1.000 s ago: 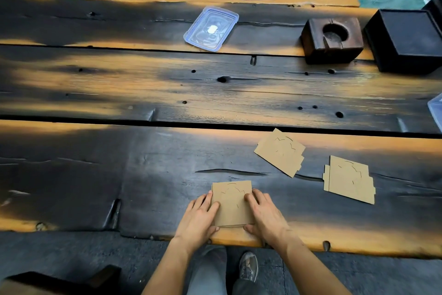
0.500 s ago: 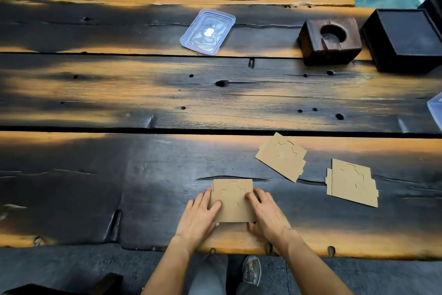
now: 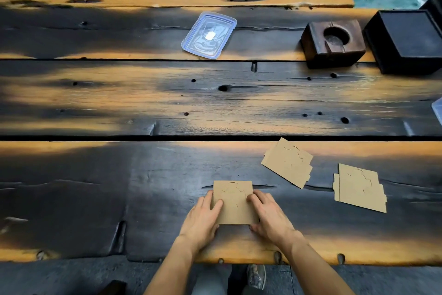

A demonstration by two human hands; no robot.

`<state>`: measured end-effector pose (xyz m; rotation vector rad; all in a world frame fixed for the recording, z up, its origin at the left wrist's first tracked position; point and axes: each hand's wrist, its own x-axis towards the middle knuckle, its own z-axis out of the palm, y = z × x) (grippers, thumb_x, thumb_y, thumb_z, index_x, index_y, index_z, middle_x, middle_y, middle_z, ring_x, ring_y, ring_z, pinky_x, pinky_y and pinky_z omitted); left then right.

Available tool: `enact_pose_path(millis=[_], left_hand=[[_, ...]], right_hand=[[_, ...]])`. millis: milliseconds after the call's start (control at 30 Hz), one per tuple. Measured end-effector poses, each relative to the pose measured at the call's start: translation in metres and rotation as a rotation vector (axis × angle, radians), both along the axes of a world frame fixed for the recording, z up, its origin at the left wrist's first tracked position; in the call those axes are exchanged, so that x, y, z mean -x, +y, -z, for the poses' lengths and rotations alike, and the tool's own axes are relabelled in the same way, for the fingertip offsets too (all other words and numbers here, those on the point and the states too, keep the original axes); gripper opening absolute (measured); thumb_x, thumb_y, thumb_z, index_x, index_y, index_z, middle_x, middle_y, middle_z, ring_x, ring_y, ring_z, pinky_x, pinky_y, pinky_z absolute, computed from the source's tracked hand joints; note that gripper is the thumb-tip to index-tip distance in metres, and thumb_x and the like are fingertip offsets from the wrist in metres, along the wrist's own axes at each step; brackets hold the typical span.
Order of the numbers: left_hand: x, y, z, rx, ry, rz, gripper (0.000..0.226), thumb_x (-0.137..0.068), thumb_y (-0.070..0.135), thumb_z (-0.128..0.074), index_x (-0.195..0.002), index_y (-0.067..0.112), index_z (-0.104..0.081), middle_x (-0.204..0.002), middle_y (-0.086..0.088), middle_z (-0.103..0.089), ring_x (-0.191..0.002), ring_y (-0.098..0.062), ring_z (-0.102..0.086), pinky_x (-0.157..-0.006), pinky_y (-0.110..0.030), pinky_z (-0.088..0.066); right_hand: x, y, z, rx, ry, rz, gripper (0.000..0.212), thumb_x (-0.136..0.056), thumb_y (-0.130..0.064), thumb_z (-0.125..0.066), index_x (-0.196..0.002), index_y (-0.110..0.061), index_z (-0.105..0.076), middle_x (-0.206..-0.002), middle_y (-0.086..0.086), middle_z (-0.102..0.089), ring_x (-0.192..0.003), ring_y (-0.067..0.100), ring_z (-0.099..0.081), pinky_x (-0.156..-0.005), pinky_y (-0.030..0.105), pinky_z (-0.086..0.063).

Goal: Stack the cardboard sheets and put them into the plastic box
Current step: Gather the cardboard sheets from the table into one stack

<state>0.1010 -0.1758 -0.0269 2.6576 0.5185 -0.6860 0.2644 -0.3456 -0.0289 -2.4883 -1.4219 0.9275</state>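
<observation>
Both hands pressed flat on one cardboard pile [image 3: 233, 202] near the table's [image 3: 71, 199] front edge: left hand [image 3: 203, 218] and right hand [image 3: 269, 217] squaring its sides, fingers laid on top rather than clenched. Two more piles to the right, one tilted [image 3: 288, 162], one by the far right [image 3: 360, 188]. Likely light, thin, stiff yet bendable, prone to sliding; best pinched at opposite edges. Sheet count unclear. Only a clear sliver of plastic box [image 3: 438, 111] at the right border; lid [image 3: 209, 35] well apart

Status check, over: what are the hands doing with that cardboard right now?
Left hand and right hand squaring a cardboard stack flat on the table. Two more piles loose to the right. Path clear.
</observation>
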Motion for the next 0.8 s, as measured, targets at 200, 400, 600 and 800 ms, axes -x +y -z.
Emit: enact_pose_path(millis=[200, 400, 600, 800], left_hand=[[-0.003, 0.002, -0.002, -0.097, 0.061, 0.157, 0.061, -0.098, 0.023, -0.056, -0.149, 0.014, -0.024, -0.164, -0.031, -0.013, -0.133, -0.041, -0.036, -0.11, -0.046, -0.034], [-0.005, 0.009, -0.008, -0.075, 0.07, 0.157, 0.06, -0.099, 0.047, -0.054, -0.147, 0.022, -0.029, -0.168, -0.025, -0.01, -0.144, -0.04, -0.027, -0.11, -0.048, -0.034], [-0.032, 0.004, -0.018, -0.14, -0.04, 0.139, 0.076, -0.092, 0.078, -0.033, -0.136, 0.019, -0.05, -0.172, -0.02, -0.009, -0.156, -0.038, -0.015, -0.113, -0.051, -0.032], [-0.114, -0.008, -0.014, -0.154, 0.008, 0.21, 0.087, -0.096, 0.062, -0.053, -0.163, 0.023, -0.015, -0.174, -0.01, 0.003, -0.159, -0.033, -0.001, -0.124, -0.05, -0.02]], right_hand=[[0.003, 0.004, -0.004, 0.053, -0.041, 0.006, 0.071, -0.076, -0.029, -0.07, -0.139, -0.016, -0.04, -0.148, 0.006, -0.038, -0.131, 0.027, -0.037, -0.098, 0.037, -0.052], [0.006, -0.002, -0.002, 0.026, 0.001, 0.065, 0.082, -0.077, -0.053, -0.069, -0.145, -0.02, -0.036, -0.166, 0.004, -0.016, -0.145, 0.024, -0.024, -0.113, 0.036, -0.043], [-0.017, -0.019, -0.011, -0.024, 0.06, 0.195, 0.088, -0.08, -0.063, -0.065, -0.154, -0.027, -0.032, -0.17, 0.0, -0.012, -0.15, 0.023, -0.025, -0.117, 0.039, -0.038], [-0.085, -0.058, -0.009, 0.059, -0.11, 0.335, 0.091, -0.091, -0.05, -0.068, -0.161, -0.021, -0.018, -0.169, 0.011, -0.012, -0.153, 0.031, -0.018, -0.121, 0.04, -0.032]])
